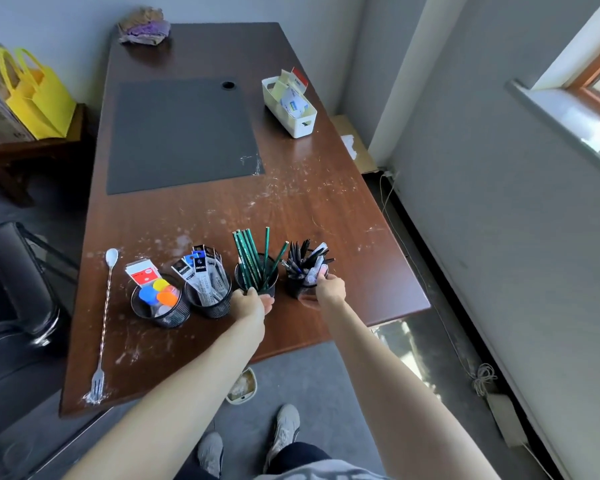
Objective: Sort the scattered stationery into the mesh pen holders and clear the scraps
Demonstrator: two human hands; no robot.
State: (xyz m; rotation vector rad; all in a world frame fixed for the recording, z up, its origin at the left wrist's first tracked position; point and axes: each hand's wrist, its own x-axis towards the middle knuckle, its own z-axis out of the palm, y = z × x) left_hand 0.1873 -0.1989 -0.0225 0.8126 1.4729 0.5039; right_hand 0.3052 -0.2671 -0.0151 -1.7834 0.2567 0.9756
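Packets (205, 271) in one mesh holder (211, 308) bear blurred, unreadable white lettering.

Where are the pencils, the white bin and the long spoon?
pencils (247, 259): head view, on the green shafts.
white bin (302, 130): head view, on its near end wall.
long spoon (105, 313): head view, on its twisted stem.

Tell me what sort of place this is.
Probably a home office or study: a long brown wooden desk carries a dark grey rectangular desk mat and a black mesh pen holder of green pencils.
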